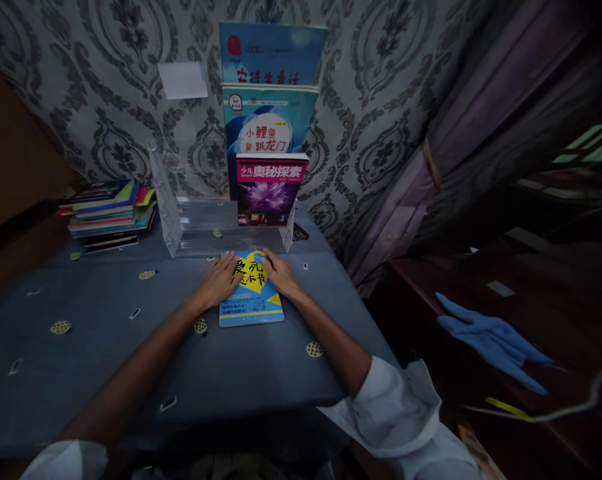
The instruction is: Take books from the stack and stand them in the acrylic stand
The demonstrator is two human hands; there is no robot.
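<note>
A blue and yellow book (251,312) with large black lettering lies on the cloth-covered table, in front of a clear acrylic stand (205,237). My left hand (219,277) is closed on its left edge, fingers over the cover. At the upper right edge my right hand (279,272) grips the same book, fingers near the top corner. The undersides of both hands are hidden. In the stand a purple and pink book (268,193) stands upright on the front tier. Behind it rise a light blue book (268,113) and a darker blue book (271,57).
A pile of books (109,217) sits at the left rear of the table (105,360). Dark glasses (301,232) lie by the stand's right side. Patterned wall and a tied curtain (405,220) close off the back. A blue glove (495,340) rests on dark furniture at right.
</note>
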